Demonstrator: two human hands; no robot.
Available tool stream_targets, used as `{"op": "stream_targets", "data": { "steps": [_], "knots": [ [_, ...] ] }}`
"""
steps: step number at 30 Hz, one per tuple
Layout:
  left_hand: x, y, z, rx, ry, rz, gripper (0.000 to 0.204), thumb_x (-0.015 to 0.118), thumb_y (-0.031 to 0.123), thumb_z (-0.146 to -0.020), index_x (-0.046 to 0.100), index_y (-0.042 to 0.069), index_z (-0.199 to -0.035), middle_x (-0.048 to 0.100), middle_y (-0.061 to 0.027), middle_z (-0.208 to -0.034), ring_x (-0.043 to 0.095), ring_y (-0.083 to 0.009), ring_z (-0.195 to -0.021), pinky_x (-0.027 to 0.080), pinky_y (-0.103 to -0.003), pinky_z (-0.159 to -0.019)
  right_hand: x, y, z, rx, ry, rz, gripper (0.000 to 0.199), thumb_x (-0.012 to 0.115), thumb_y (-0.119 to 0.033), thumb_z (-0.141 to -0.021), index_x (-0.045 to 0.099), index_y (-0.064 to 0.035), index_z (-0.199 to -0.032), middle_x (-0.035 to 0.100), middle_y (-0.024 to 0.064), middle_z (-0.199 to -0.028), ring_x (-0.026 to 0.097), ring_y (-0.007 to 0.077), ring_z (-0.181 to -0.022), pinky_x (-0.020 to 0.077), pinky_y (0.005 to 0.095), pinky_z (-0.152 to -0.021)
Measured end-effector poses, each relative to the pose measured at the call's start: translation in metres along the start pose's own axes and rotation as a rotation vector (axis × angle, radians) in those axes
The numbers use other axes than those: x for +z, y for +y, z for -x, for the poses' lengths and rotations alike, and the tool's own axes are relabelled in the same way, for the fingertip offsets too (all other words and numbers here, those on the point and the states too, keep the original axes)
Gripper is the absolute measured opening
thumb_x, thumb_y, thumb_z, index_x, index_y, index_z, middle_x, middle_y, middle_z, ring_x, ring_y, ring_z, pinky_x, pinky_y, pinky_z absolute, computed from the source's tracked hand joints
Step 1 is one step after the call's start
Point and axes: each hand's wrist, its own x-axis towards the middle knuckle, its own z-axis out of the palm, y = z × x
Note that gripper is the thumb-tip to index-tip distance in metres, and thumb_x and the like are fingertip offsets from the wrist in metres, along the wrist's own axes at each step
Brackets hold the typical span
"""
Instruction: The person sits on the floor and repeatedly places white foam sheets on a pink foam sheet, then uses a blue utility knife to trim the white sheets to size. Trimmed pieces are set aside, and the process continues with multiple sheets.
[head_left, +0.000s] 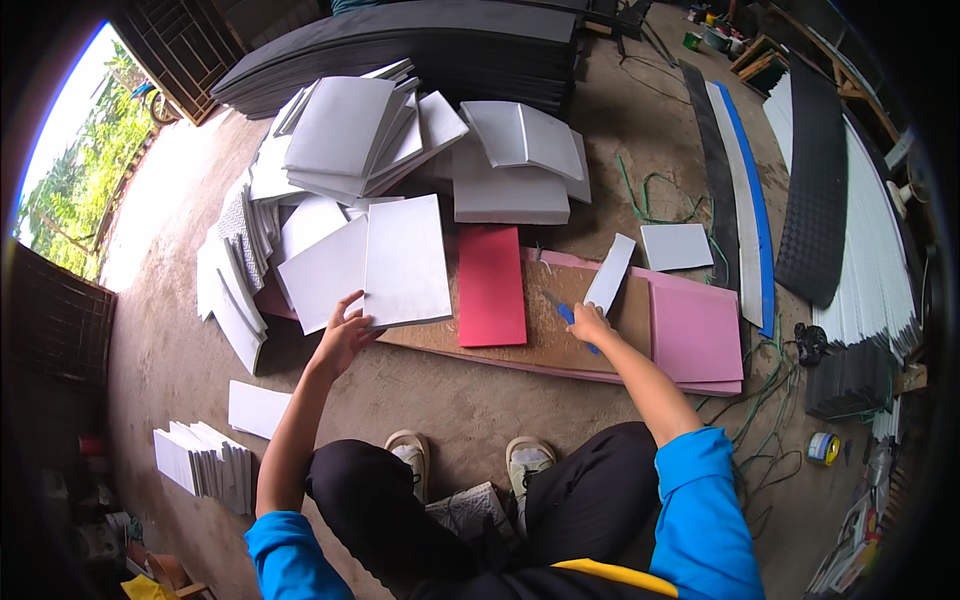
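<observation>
My left hand [343, 338] grips the lower left corner of a white foam sheet [410, 262], which stands tilted up from the work board. Another white foam sheet [325, 272] lies behind its left edge. In my right hand [590, 325] is a blue utility knife [566, 313], its blade pointing up and left over the brown board [425, 335]. A red rectangular block [491, 285] lies on that board between my hands. Just beyond my right hand a narrow white foam strip [609, 275] rests across the board's far edge.
Piles of white foam sheets [340, 125] stand beyond my left hand, before stacked black foam slabs [410, 45]. Pink sheets [695, 335] lie under and right of the board. Green string [650, 200] trails on the floor. Cut white pieces [205, 465] stand at lower left.
</observation>
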Motion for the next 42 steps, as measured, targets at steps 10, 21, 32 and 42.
{"op": "stream_targets", "data": {
  "steps": [10, 21, 32, 42],
  "knots": [
    [-0.035, -0.034, 0.073, 0.165, 0.092, 0.06, 0.063, 0.062, 0.003, -0.081, 0.029, 0.018, -0.132, 0.039, -0.0106, -0.124, 0.049, -0.0199, -0.111, 0.048, -0.035, -0.091, -0.016, -0.162, 0.027, -0.463, -0.299, -0.855, 0.06, 0.052, -0.035, -0.09, 0.027, 0.0003, -0.131, 0.043, 0.0249, -0.119, 0.06, 0.0286, -0.088, 0.052, 0.04, -0.077],
    [-0.129, -0.12, 0.164, 0.371, 0.518, 0.276, 0.074, 0.066, 0.008, -0.081, 0.023, 0.008, -0.14, 0.039, -0.0132, -0.129, 0.048, -0.0206, -0.112, 0.045, -0.034, -0.093, 0.053, -0.385, 0.09, -0.837, -0.492, -0.633, 0.046, 0.054, -0.001, -0.086, 0.034, 0.0056, -0.127, 0.061, 0.0155, -0.087, 0.064, 0.0175, -0.067, 0.0541, 0.0278, -0.056],
    [-0.239, -0.232, 0.184, 0.252, 1.009, 0.461, 0.072, 0.065, 0.001, -0.079, 0.026, 0.009, -0.14, 0.041, -0.0171, -0.129, 0.056, -0.0236, -0.104, 0.052, -0.031, -0.081, 0.21, -0.537, 0.09, -0.74, -0.471, -0.402, 0.037, 0.049, 0.005, -0.083, 0.051, 0.0024, -0.121, 0.062, 0.0119, -0.09, 0.063, 0.014, -0.066, 0.0531, 0.0261, -0.061],
    [-0.289, -0.244, 0.154, 0.1, 1.158, 0.238, 0.066, 0.066, 0.002, -0.077, 0.035, 0.009, -0.135, 0.045, -0.0116, -0.119, 0.057, -0.0177, -0.093, 0.051, -0.029, -0.075, 0.253, -0.561, 0.05, -0.847, -0.335, -0.28, 0.043, 0.052, 0.004, -0.082, 0.048, -0.0007, -0.125, 0.052, 0.0177, -0.118, 0.061, 0.0176, -0.091, 0.0507, 0.0284, -0.078]
  ]
}}
